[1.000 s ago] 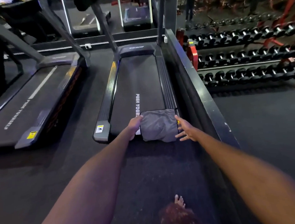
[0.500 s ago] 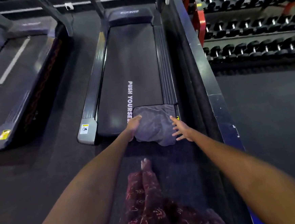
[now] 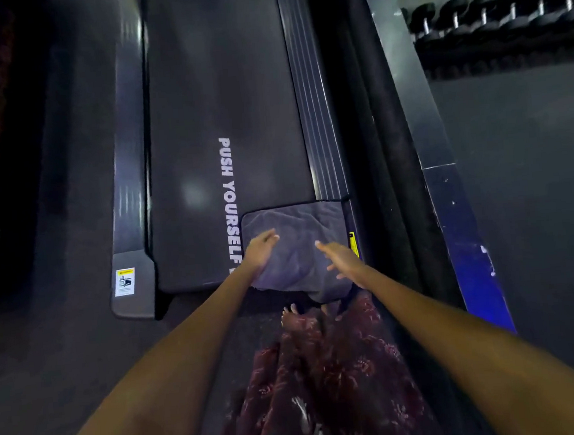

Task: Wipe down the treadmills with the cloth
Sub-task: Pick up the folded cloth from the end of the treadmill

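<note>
I see the grey cloth point(image 3: 298, 247) at the treadmill point(image 3: 221, 102) belt's near right corner, draped over the end. L hand point(image 3: 260, 253) & R hand point(image 3: 342, 259) flat, fingers straight, on cloth, gripping nothing.

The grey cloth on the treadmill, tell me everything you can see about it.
The cloth is grey, soft and towel-like, with a dark stitched border. It lies spread and wrinkled over the belt's near right corner, its front edge drooping past the end. The left hand and right hand are at it, fingers straight; actual contact can't be confirmed.
</note>
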